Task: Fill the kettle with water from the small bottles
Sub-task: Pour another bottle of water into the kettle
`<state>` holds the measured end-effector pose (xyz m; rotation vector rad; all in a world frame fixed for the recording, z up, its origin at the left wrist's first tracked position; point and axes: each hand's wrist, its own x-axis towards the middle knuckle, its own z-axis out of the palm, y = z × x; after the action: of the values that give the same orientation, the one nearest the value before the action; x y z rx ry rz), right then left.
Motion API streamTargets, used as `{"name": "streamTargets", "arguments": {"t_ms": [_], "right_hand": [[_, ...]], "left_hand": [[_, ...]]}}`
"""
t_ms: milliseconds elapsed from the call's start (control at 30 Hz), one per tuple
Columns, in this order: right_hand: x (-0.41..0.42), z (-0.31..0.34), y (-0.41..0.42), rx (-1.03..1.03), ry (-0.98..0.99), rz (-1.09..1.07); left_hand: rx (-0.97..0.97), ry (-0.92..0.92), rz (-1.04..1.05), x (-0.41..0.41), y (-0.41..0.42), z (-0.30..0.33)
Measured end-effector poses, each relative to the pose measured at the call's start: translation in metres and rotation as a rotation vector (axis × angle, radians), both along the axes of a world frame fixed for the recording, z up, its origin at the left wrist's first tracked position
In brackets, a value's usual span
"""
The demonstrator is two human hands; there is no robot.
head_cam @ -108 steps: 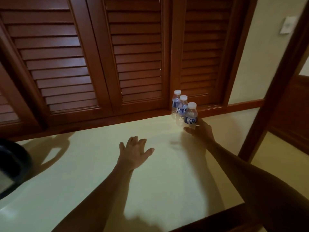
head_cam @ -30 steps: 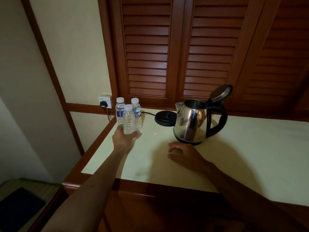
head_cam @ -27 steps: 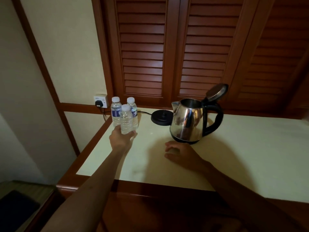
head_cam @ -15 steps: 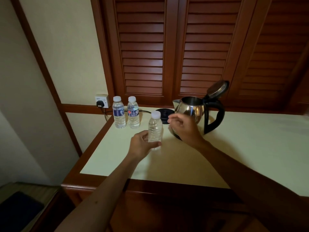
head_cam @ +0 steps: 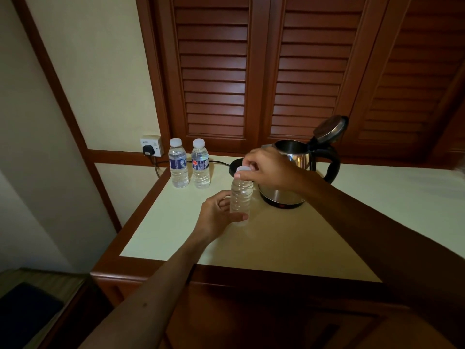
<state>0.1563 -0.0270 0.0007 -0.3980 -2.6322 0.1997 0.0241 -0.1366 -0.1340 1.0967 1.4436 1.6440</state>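
A small clear water bottle stands upright above the cream tabletop, its lower half gripped by my left hand. My right hand pinches its white cap from above. Just behind stands a steel kettle with a black handle, its lid flipped open; my right hand hides part of its body. Two more capped bottles, one beside the other, stand at the table's back left corner.
The kettle's black base lies behind the held bottle, its cord running to a wall socket at the left. Louvred wooden doors back the table. The table's wooden front edge is near me.
My left hand lifted one bottle from the group of three and brought it in front of the kettle. My right hand rose from the table and closed on the cap.
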Motion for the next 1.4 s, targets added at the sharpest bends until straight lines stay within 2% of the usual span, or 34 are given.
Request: {"name": "streamTargets", "arguments": {"t_ms": [100, 333, 500, 667, 767, 833, 967, 1067, 1233, 1300, 1400], "right_hand": [[0.003, 0.005, -0.001, 0.027, -0.048, 0.072], [0.008, 0.015, -0.001, -0.132, -0.138, 0.212], [0.004, 0.021, 0.0, -0.141, -0.207, 0.117], [-0.002, 0.021, -0.004, -0.028, -0.249, 0.035], [-0.001, 0.021, -0.006, -0.017, -0.224, 0.054], [-0.001, 0.022, -0.007, -0.091, -0.169, 0.074], [0.008, 0.019, -0.005, -0.272, 0.12, 0.045], [0.023, -0.008, 0.003, -0.313, 0.15, -0.068], [0.055, -0.084, 0.01, -0.443, -0.136, -0.147], [0.061, -0.102, 0.006, -0.417, -0.189, -0.16], [0.065, -0.112, 0.001, -0.38, -0.16, -0.187]], "left_hand": [[-0.021, -0.019, 0.004, 0.0, 0.0, 0.002], [-0.032, -0.045, -0.051, -0.003, -0.002, 0.005], [-0.033, -0.023, -0.05, -0.004, -0.004, 0.005], [-0.035, 0.006, -0.055, -0.004, -0.004, 0.004], [-0.038, -0.003, -0.055, -0.004, -0.005, 0.005], [-0.039, -0.007, -0.058, -0.004, -0.005, 0.005], [-0.047, 0.007, -0.055, -0.004, -0.004, 0.004], [-0.056, 0.028, -0.045, -0.004, -0.004, 0.003], [-0.063, 0.047, -0.008, -0.004, -0.004, 0.003], [-0.068, 0.056, 0.013, -0.003, -0.003, 0.004], [-0.071, 0.054, 0.02, -0.001, -0.005, 0.005]]}}
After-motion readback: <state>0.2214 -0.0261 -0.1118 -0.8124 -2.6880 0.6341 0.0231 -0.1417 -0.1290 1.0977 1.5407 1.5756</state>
